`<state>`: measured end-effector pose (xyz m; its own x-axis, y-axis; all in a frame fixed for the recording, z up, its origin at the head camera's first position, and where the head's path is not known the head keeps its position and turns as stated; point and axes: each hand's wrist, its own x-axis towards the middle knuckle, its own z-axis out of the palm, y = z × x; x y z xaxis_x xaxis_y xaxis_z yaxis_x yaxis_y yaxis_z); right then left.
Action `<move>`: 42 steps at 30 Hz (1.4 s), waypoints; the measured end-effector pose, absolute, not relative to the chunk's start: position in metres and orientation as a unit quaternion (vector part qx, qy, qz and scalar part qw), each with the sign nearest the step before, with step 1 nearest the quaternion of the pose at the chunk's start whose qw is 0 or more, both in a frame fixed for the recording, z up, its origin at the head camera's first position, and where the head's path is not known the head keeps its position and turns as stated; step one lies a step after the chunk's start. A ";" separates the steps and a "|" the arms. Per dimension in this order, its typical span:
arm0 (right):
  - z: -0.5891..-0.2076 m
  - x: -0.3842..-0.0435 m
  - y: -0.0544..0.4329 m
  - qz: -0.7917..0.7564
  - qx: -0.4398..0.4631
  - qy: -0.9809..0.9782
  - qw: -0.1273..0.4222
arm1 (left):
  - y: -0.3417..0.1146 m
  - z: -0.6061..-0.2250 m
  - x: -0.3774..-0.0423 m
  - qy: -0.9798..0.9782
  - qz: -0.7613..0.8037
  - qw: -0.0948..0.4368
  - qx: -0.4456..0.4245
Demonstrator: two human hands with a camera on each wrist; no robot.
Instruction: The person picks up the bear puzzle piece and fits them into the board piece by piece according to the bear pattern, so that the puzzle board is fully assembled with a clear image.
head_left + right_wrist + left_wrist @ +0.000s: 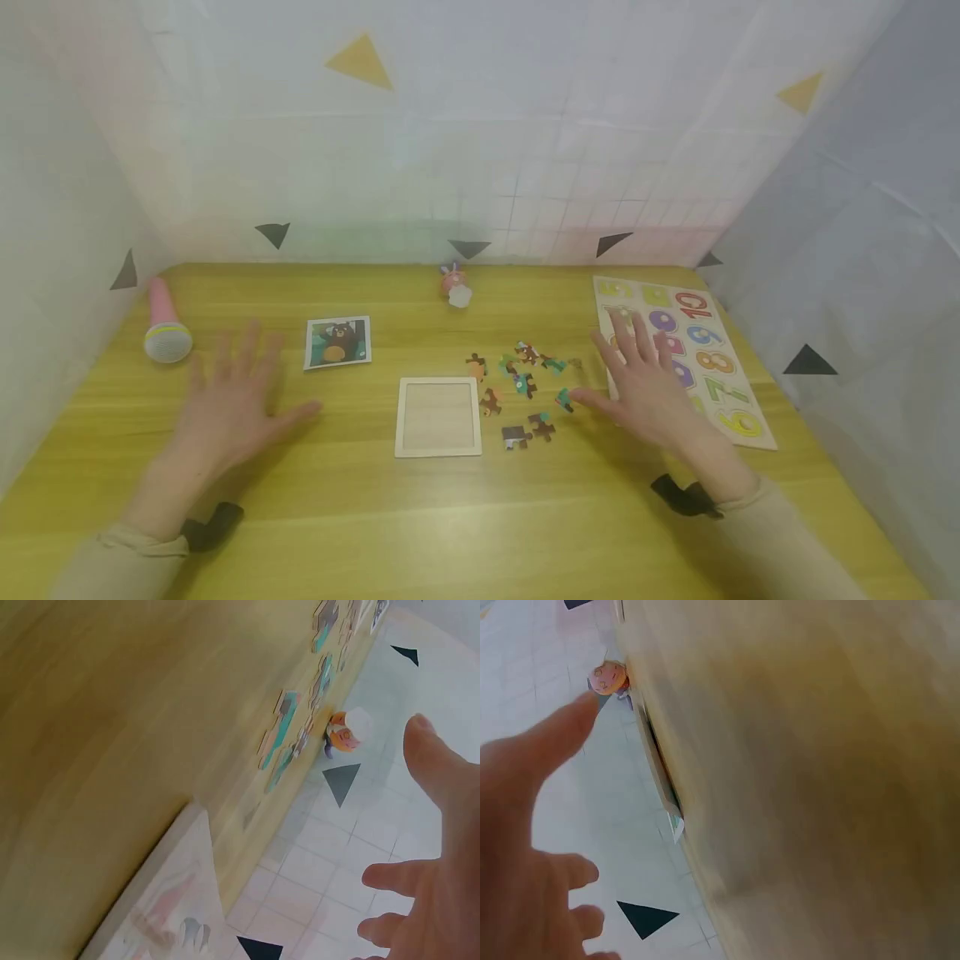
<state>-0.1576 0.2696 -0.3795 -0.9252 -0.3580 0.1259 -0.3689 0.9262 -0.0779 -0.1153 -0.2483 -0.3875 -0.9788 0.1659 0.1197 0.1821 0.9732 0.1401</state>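
Observation:
My left hand (231,400) is spread with straight fingers over the table's left side, holding nothing; the bear picture card (337,342) lies to its right. My right hand (647,387), also spread and holding nothing, is above the left edge of the number board (716,367). Between the hands sits a square wooden puzzle frame (401,417) with a bare inside. Several loose jigsaw pieces (514,437) are scattered to the right of the frame. In the right wrist view some jigsaw pieces (281,727) lie flat beyond the board's corner.
A pink toy microphone (163,321) lies at the far left. At the table's back middle stands a small pink figurine (454,285). Sheet-like walls (450,150) with triangles enclose the back and both sides of the wooden table (435,533).

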 end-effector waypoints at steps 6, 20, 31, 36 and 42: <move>-0.379 -0.161 0.260 0.101 0.205 -0.972 0.058 | -0.237 -0.384 -0.115 -0.982 -0.144 -0.006 -0.123; -0.380 -0.173 0.241 0.220 0.181 -0.957 0.058 | -0.201 -0.384 -0.113 -0.938 -0.266 -0.107 -0.193; -0.378 -0.185 0.229 0.263 0.183 -0.945 0.069 | -0.174 -0.387 -0.119 -0.922 -0.266 -0.140 -0.245; -0.378 -0.189 0.225 0.274 0.184 -0.941 0.073 | -0.165 -0.391 -0.122 -0.917 -0.267 -0.147 -0.255; -0.378 -0.197 0.217 0.281 0.181 -0.941 0.062 | -0.159 -0.398 -0.125 -0.916 -0.265 -0.162 -0.254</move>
<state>-0.1968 0.2168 -0.3775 -0.9271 -0.3051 0.2179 -0.3746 0.7770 -0.5059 -0.1253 -0.1587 -0.3977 -0.8185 0.5511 -0.1624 0.3789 0.7302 0.5685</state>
